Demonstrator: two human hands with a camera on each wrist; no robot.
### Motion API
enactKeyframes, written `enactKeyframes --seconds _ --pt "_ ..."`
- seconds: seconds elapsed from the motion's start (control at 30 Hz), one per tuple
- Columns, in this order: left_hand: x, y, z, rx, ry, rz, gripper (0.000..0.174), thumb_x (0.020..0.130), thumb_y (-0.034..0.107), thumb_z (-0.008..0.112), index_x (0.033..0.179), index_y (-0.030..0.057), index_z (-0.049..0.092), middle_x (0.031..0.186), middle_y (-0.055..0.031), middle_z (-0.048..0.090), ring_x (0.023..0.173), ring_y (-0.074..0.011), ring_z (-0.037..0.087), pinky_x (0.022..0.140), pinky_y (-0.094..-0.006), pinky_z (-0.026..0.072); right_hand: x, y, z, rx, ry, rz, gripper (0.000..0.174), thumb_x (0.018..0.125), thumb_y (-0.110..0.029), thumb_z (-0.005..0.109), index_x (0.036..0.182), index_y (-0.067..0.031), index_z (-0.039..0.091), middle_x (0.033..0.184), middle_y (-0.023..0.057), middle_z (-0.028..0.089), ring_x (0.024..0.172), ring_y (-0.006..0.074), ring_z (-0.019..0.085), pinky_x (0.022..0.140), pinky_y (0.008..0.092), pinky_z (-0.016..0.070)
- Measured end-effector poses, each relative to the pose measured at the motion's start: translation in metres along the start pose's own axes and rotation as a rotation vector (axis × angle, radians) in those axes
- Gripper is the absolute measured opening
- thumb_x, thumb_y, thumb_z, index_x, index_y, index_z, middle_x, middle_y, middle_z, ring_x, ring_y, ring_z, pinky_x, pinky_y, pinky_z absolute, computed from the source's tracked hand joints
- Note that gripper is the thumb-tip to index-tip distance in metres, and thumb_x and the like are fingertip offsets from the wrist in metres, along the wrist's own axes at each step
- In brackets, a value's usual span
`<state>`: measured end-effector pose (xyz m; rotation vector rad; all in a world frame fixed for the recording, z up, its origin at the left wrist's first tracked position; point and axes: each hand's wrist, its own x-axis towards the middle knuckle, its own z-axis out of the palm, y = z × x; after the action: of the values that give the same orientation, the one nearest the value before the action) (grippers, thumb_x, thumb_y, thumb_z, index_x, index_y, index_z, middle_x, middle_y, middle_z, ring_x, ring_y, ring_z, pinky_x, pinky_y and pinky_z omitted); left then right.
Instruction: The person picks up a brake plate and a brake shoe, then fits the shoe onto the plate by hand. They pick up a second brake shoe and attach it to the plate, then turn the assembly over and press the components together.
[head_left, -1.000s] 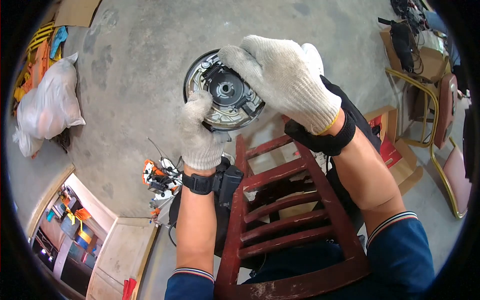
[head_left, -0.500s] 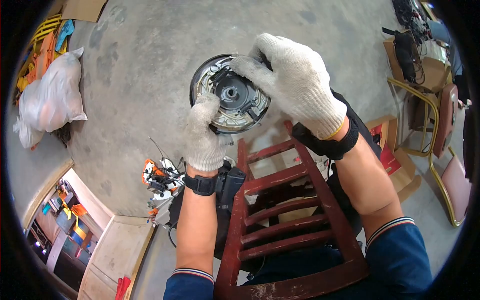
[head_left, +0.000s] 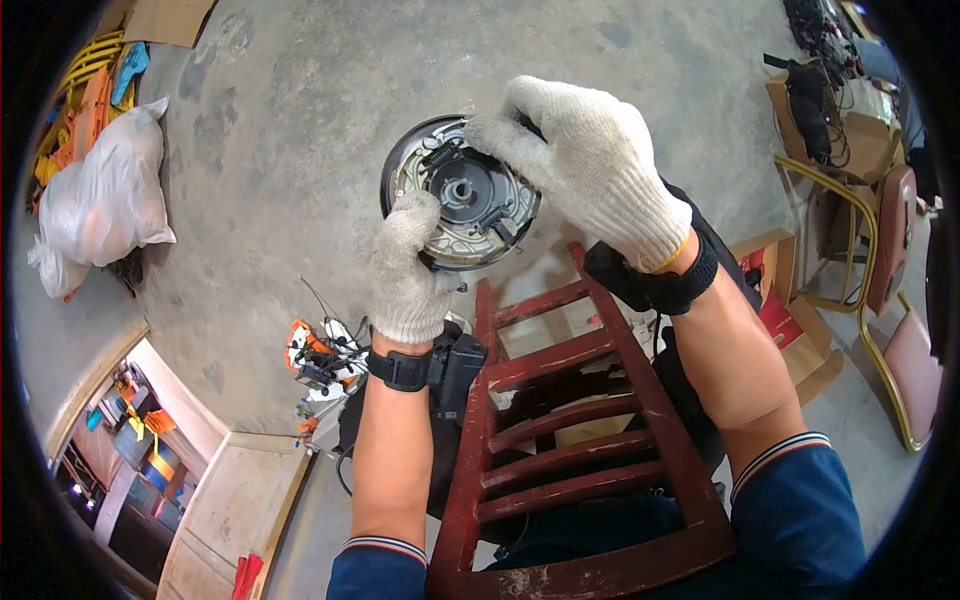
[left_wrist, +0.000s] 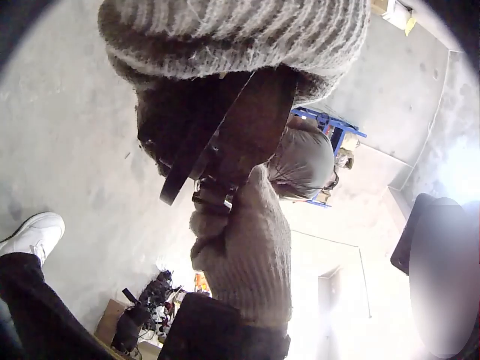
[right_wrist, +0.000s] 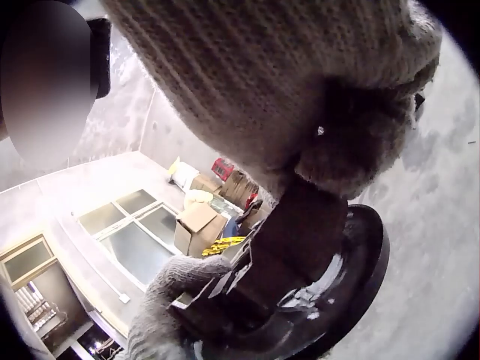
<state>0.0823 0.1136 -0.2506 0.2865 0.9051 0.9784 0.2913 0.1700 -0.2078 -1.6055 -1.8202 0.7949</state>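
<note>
A round drum brake plate (head_left: 462, 192) with curved brake shoes, coil springs and a central hub is held up over the floor in the head view. My left hand (head_left: 408, 268), in a white knit glove, grips its lower left edge with the thumb over the face. Gloved too, my right hand (head_left: 592, 165) pinches the upper right part, thumb on the shoe side and fingers curled behind. From the right wrist, the dark plate rim (right_wrist: 375, 247) shows below the right hand (right_wrist: 300, 97). The plate's underside looks dark between both gloves in the left wrist view.
A worn red wooden chair (head_left: 560, 375) stands below the hands, its slatted back toward me. Orange and white parts with cables (head_left: 322, 350) lie left of it. At the right are cardboard boxes (head_left: 795, 320) and a gold-framed chair (head_left: 868, 270); a white plastic bag (head_left: 105, 200) sits left.
The brake plate and both hands have shifted slightly right in the head view. A gap has appeared between my right thumb and forefinger. In the last half second little has moved.
</note>
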Motion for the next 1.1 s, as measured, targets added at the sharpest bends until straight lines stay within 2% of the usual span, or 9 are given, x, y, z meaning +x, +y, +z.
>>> enactKeyframes --seconds 0.2,0.3,0.47,0.53,0.6,0.7,0.77,0.87,1.1 --pt "0.000 -0.001 -0.005 0.001 0.012 -0.023 0.036 0.095 0.021 0.064 0.126 0.0038 0.063 0.125 -0.0086 0.066 0.117 -0.0205 0.065 0.100 -0.0372 0.0556 0.000 0.000 -0.002 0.057 -0.039 0.041 0.027 0.094 -0.026 0.073 0.089 -0.0002 0.068 0.077 0.0221 0.067 0.074 0.0400 0.069 0.064 0.0426 0.0541" --pt "0.001 -0.019 -0.032 1.102 0.050 0.592 0.033 0.094 0.020 0.064 0.123 0.0044 0.063 0.123 -0.0085 0.067 0.116 -0.0208 0.066 0.101 -0.0377 0.0551 0.001 0.000 -0.001 0.087 -0.059 0.054 0.026 0.095 -0.025 0.072 0.091 0.0002 0.069 0.079 0.0218 0.068 0.074 0.0391 0.070 0.065 0.0420 0.0545" --pt "0.001 -0.019 -0.020 0.762 0.061 0.546 0.025 0.093 0.021 0.065 0.115 0.0083 0.064 0.123 -0.0067 0.065 0.116 -0.0201 0.064 0.102 -0.0381 0.0537 0.003 -0.004 0.000 0.113 -0.011 0.129 0.024 0.096 -0.024 0.070 0.097 0.0000 0.071 0.084 0.0217 0.069 0.080 0.0370 0.072 0.069 0.0411 0.0554" --pt "0.005 -0.016 -0.025 0.707 0.100 0.502 0.024 0.093 0.022 0.065 0.113 0.0100 0.065 0.123 -0.0051 0.064 0.116 -0.0195 0.063 0.101 -0.0384 0.0535 0.005 0.004 -0.001 0.027 0.030 0.199 0.039 0.104 -0.041 0.061 0.105 -0.0041 0.073 0.085 0.0109 0.073 0.077 0.0199 0.072 0.071 0.0323 0.0556" --pt "0.005 -0.012 -0.023 0.661 0.116 0.452 0.024 0.092 0.022 0.066 0.113 0.0109 0.065 0.123 -0.0041 0.064 0.116 -0.0191 0.063 0.101 -0.0387 0.0535 -0.001 0.018 0.003 -0.011 0.061 0.002 0.048 0.106 -0.046 0.058 0.113 -0.0006 0.071 0.089 0.0092 0.072 0.078 0.0164 0.070 0.075 0.0327 0.0566" --pt "0.000 0.004 -0.002 -0.023 0.155 0.156 0.025 0.092 0.024 0.065 0.114 0.0113 0.066 0.121 -0.0036 0.064 0.114 -0.0192 0.063 0.101 -0.0395 0.0536 -0.003 0.006 -0.003 0.216 -0.135 0.189 0.038 0.103 -0.034 0.060 0.120 -0.0010 0.068 0.101 0.0203 0.072 0.093 0.0367 0.071 0.078 0.0399 0.0560" --pt "-0.001 0.003 -0.009 0.002 0.114 0.152 0.027 0.092 0.025 0.064 0.115 0.0101 0.065 0.123 -0.0052 0.064 0.116 -0.0200 0.064 0.101 -0.0407 0.0542 0.002 -0.005 -0.008 0.485 -0.294 0.454 0.061 0.108 -0.052 0.052 0.135 0.0013 0.064 0.119 0.0129 0.073 0.110 0.0159 0.067 0.099 0.0311 0.0523" --pt "0.002 0.008 -0.001 -0.001 0.093 0.118 0.030 0.091 0.027 0.065 0.115 0.0084 0.065 0.125 -0.0074 0.064 0.118 -0.0219 0.064 0.101 -0.0426 0.0557 -0.001 0.002 0.000 0.515 -0.250 0.367 0.073 0.104 -0.062 0.046 0.124 0.0052 0.066 0.112 0.0221 0.073 0.102 0.0281 0.068 0.094 0.0380 0.0510" --pt "0.000 0.022 0.016 0.016 0.037 -0.066 0.050 0.089 0.034 0.069 0.131 0.0091 0.058 0.132 -0.0100 0.064 0.120 -0.0259 0.064 0.099 -0.0447 0.0577 -0.004 0.002 0.008 0.532 -0.241 0.405 0.069 0.105 -0.059 0.048 0.124 0.0039 0.067 0.108 0.0220 0.073 0.105 0.0271 0.070 0.090 0.0376 0.0533"
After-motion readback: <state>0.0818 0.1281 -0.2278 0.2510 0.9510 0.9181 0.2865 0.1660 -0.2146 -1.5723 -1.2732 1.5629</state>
